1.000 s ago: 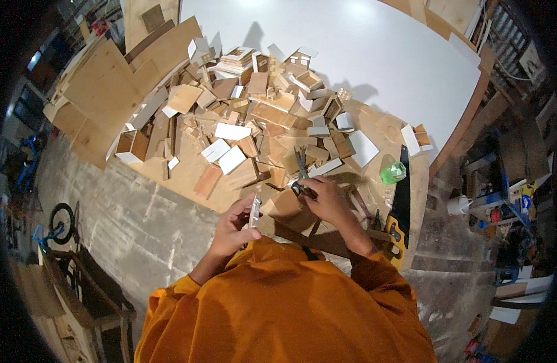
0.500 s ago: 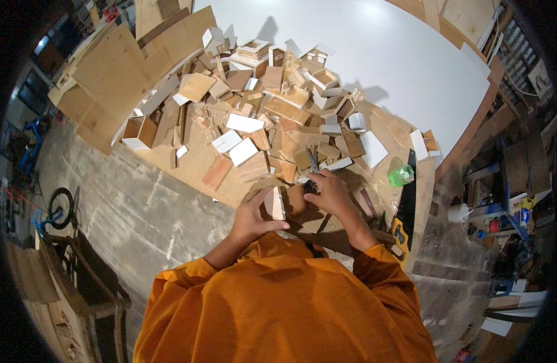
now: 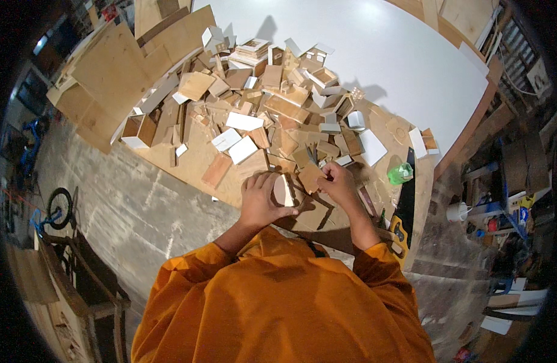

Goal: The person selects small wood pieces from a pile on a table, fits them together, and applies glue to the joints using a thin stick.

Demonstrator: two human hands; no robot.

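My left hand (image 3: 260, 198) is wrapped round a small wooden piece (image 3: 281, 190) with a pale, uneven edge facing right. My right hand (image 3: 339, 184) is just to the right of it, fingers pinched together; what they hold, if anything, is too small to make out. A grey two-pronged tool (image 3: 313, 155) lies just beyond its fingertips, and I cannot tell whether they touch it. Under both hands is the near part of a brown board (image 3: 230, 189), with a flat wooden offcut (image 3: 310, 178) between them.
A heap of wooden offcuts (image 3: 287, 110) and small white-faced boxes covers the board ahead. On the right lie a green plastic container (image 3: 400, 174) and a handsaw (image 3: 403, 206) with a yellow handle. A white panel (image 3: 405, 66) stretches behind. A small bicycle (image 3: 55, 209) stands at left.
My left hand has shifted slightly right and forward with the wooden piece. My right hand has drawn a little to the right and forward, its fingers now pinched nearer the heap.
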